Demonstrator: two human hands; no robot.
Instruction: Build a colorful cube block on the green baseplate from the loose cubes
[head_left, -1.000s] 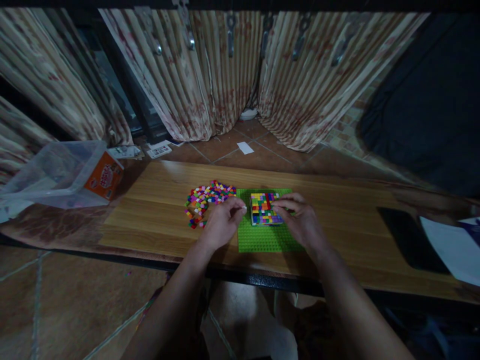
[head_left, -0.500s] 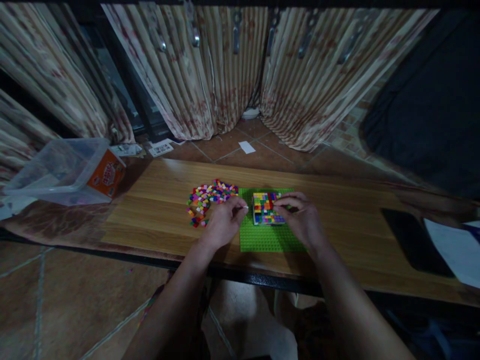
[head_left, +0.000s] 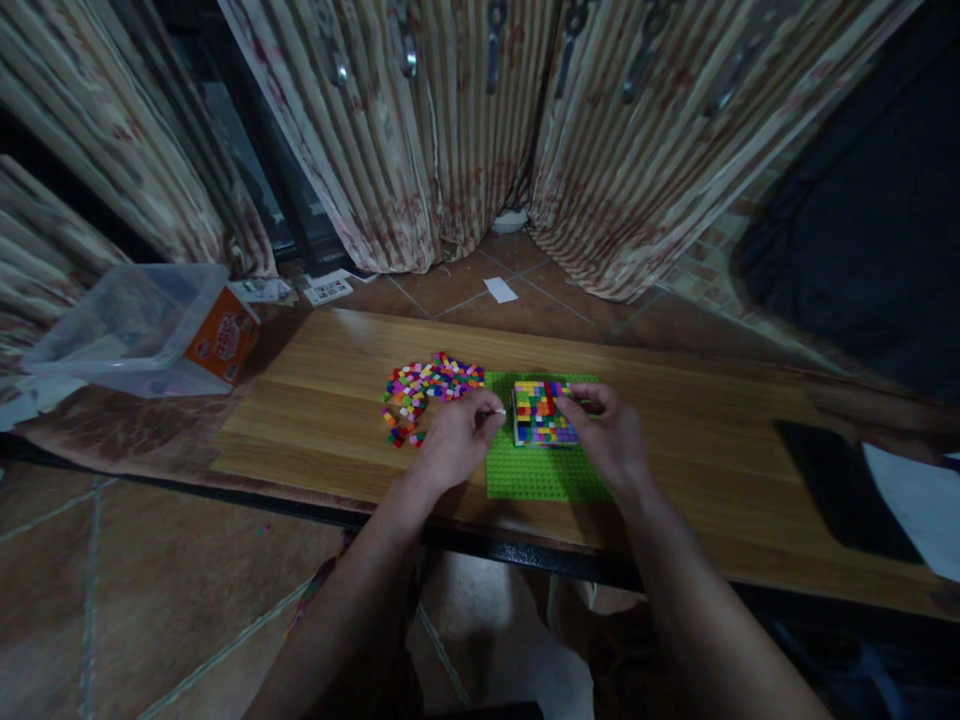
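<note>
On the green baseplate (head_left: 525,480) stands a low square build of colourful toy bricks (head_left: 534,405), with a pale edge showing along its left and front sides. My left hand (head_left: 461,435) is closed in a pinch on a small white brick (head_left: 501,410), just left of the build. My right hand (head_left: 611,430) is over the build's right part, thumb and fingers drawn together at its top. Whatever lies between those fingertips is hidden. Beyond my left hand, a pile of loose mixed-colour bricks (head_left: 439,378) lies on the wooden table (head_left: 322,400).
At the far left stands a clear plastic bin (head_left: 135,335) with an orange label. A dark flat object (head_left: 836,490) and white paper (head_left: 911,505) lie at the right. Curtains (head_left: 450,150) hang behind the table, and a white card (head_left: 500,290) lies on the floor.
The whole view has shifted slightly, so things appear a little further right and higher. My right fingers have drawn back toward the build's upper right. My left hand still pinches the white brick.
</note>
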